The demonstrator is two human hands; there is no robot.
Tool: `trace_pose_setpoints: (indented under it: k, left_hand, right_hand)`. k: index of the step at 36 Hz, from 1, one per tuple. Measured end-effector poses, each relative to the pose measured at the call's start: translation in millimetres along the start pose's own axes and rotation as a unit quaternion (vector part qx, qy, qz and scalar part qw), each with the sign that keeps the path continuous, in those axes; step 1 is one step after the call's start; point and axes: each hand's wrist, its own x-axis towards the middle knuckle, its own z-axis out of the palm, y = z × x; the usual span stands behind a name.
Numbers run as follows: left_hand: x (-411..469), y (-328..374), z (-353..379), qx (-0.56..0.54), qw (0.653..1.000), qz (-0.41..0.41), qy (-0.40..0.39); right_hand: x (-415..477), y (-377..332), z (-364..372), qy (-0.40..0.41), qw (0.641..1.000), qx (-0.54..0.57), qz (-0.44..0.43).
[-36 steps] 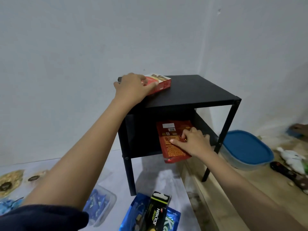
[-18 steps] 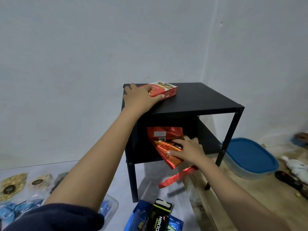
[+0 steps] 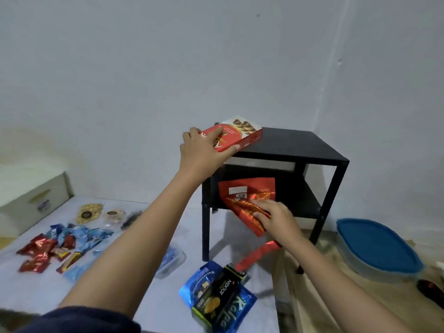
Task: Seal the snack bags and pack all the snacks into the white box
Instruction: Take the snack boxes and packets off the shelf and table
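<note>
My left hand (image 3: 204, 150) grips a red wafer-roll box (image 3: 236, 135) lying on the top left corner of a black side table (image 3: 295, 146). My right hand (image 3: 276, 218) holds a shiny red snack bag (image 3: 247, 200) at the table's lower shelf; the bag tilts out over the shelf's front edge. A red strip (image 3: 254, 257) hangs below the hand. A blue bag (image 3: 228, 311) with a black-and-yellow packet (image 3: 218, 296) on it lies on the white sheet near me. A white box (image 3: 31, 198) stands at the far left.
Several small red and blue wrapped sweets (image 3: 60, 246) and round cookie packs (image 3: 90, 212) lie scattered on the sheet at left. A clear plastic tub (image 3: 171, 260) sits under my left arm. A blue-lidded container (image 3: 377, 248) rests on the wooden floor at right.
The view has swung left and down, showing the sweets and white box. My right hand has drawn the red bag partly out of the shelf, now crumpled. My left hand stays on the box.
</note>
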Motion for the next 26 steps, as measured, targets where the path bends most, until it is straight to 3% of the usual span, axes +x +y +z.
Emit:
trace_pose_setpoints:
  k: [6,13,22,26]
  left_hand:
    - [-72.7,-53.4,-47.4,0.037,0.995,-0.087,0.029]
    - [-169.2,-164.8,-128.9,0.100,0.965,-0.236,0.060]
    - [-322.2,-346.6,-253.1,0.226,0.867,-0.434,0.098]
    - [-393.3,-417.6,-306.1,0.222,0.815,-0.519,0.132]
  right_hand:
    - [-21.9,-56.6,23.8,-0.043,0.994,0.008,-0.097]
    - [-31.8,-165.2,114.2,-0.141,0.962,0.075,-0.221]
    - [-59.9,-361.2,286.2,-0.273,0.890,0.094,-0.352]
    - [-74.3,-459.3,362.4,-0.313,0.858,0.080,-0.400]
